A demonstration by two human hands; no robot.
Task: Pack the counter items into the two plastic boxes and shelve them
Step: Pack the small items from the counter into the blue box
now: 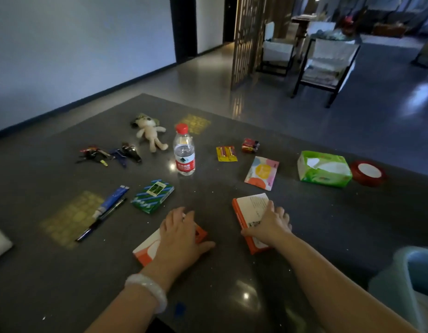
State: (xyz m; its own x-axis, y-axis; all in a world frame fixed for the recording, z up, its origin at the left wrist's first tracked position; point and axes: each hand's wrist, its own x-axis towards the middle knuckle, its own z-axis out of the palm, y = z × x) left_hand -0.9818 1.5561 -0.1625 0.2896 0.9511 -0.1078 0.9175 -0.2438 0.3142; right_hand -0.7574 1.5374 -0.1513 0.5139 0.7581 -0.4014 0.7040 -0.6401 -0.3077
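Hands: the left hand lies on top of an orange and white box, fingers bent over its far edge; I cannot tell if it grips it yet. The right hand lies on a second orange and white box, with the thumb at its near left side.
Table: the dark table holds both boxes near its front edge, a little apart from each other.
Other items: water bottle, plush toy, keys, green card box, pen, blue tube, batteries, bright packet, green tissue pack and red tape roll sit farther back.
Good way: I think each hand should curl round the long sides of its box, lift it flat, and keep clear of the bottle so it does not tip.
Where to: a pale blue bin stands at the right edge; it may be one plastic box, but I am not sure.
Hard to see: the bin is cut off, so its inside is hidden. No shelf shows. The left box is mostly under the hand. The print on the boxes is too small to read.
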